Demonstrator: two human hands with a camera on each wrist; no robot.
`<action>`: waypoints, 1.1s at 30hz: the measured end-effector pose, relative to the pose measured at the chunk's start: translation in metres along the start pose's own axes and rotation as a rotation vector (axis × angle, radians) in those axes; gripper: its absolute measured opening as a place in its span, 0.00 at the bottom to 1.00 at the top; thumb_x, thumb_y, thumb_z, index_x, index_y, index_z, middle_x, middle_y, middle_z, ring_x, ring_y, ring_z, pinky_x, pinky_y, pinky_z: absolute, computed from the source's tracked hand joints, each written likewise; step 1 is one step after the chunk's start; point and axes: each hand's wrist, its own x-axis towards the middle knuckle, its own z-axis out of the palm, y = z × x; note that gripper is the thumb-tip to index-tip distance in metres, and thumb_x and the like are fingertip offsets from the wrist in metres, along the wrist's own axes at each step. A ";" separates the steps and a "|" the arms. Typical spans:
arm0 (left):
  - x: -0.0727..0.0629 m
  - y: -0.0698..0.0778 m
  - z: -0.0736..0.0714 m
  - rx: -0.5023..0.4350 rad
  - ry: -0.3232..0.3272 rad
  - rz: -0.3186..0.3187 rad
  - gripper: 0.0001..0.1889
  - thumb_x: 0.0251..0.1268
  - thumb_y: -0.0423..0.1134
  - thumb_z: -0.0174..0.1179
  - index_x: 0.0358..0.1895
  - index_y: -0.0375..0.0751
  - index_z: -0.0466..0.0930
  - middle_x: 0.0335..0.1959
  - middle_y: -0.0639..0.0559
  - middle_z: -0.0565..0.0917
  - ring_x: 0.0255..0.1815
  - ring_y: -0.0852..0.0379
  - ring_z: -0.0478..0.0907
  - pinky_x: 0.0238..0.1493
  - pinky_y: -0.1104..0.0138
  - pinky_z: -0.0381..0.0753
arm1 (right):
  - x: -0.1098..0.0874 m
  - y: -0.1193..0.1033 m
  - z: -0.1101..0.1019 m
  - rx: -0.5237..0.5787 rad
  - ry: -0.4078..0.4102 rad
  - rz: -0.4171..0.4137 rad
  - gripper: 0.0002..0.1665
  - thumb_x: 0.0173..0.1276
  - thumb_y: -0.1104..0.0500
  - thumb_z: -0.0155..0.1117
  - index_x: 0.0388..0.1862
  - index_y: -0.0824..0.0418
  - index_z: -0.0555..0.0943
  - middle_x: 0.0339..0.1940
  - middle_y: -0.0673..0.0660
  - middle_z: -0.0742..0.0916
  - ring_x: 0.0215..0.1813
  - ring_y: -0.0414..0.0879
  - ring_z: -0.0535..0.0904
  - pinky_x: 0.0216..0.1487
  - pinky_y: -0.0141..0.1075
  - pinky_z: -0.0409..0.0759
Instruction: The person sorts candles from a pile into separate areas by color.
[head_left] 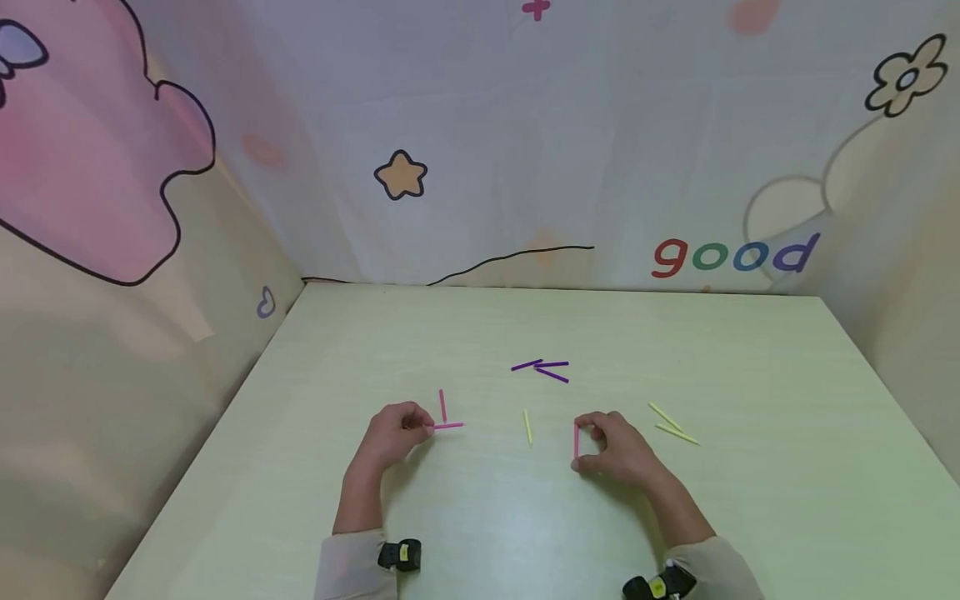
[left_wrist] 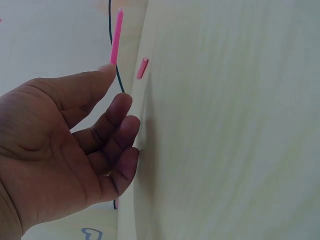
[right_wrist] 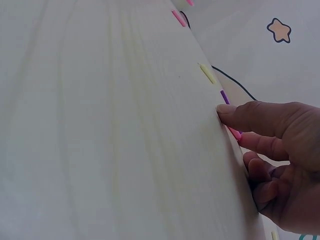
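My left hand (head_left: 396,432) pinches one end of a pink stick (left_wrist: 117,37) between thumb and finger; in the head view it points rightward. Just beyond it, another pink stick (head_left: 442,405) lies on the table, roughly at right angles to the held one. On the other side, my right hand (head_left: 617,450) grips a third pink stick (head_left: 576,442) by its two ends, thumb at the near end and a finger at the far end. Most of this stick is hidden behind the thumb in the right wrist view.
Between the hands lies a single yellow stick (head_left: 527,427). Three purple sticks (head_left: 552,374) form a loose cluster farther back. Two more yellow sticks (head_left: 677,433) rest to the right of my right hand. A printed cloth (head_left: 480,167) stands behind the pale table (head_left: 787,375).
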 end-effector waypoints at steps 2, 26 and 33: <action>0.000 -0.001 -0.001 0.002 0.000 -0.014 0.03 0.57 0.30 0.62 0.33 0.40 0.81 0.27 0.53 0.77 0.32 0.55 0.71 0.34 0.64 0.71 | 0.001 -0.001 0.000 -0.002 -0.005 -0.010 0.33 0.45 0.61 0.77 0.52 0.64 0.77 0.36 0.55 0.74 0.39 0.49 0.69 0.40 0.41 0.69; 0.012 -0.002 0.002 0.025 0.034 -0.096 0.02 0.52 0.29 0.62 0.30 0.38 0.81 0.24 0.51 0.77 0.29 0.54 0.71 0.32 0.63 0.70 | -0.001 -0.004 -0.001 -0.026 -0.025 0.017 0.34 0.45 0.60 0.77 0.53 0.64 0.76 0.36 0.56 0.74 0.41 0.50 0.69 0.41 0.41 0.69; 0.015 -0.001 0.003 0.050 0.031 -0.132 0.02 0.54 0.29 0.62 0.31 0.38 0.81 0.25 0.50 0.77 0.30 0.53 0.71 0.32 0.64 0.71 | 0.001 -0.002 0.000 -0.024 -0.011 -0.009 0.33 0.45 0.60 0.77 0.52 0.64 0.76 0.36 0.55 0.75 0.40 0.49 0.70 0.41 0.41 0.69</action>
